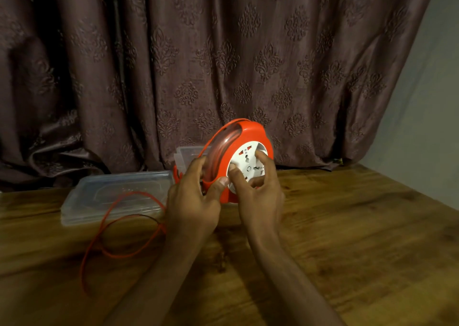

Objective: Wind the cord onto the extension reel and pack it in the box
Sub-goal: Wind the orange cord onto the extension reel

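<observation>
Both hands, left (192, 201) and right (258, 196), raised together, fingers curled.

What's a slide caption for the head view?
Left hand steadies the orange reel upright while right hand turns its white hub; loose cord on the table.

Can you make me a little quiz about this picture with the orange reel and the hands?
1. True or false: the reel lies flat on the table.
2. Which hand has fingers on the reel's white socket face: A) left hand B) right hand?
3. Where does the loose cord lie?

Key: 1. False, both hands hold it up on its edge. 2. B. 3. On the table left of the hands, partly over the clear lid.
</observation>
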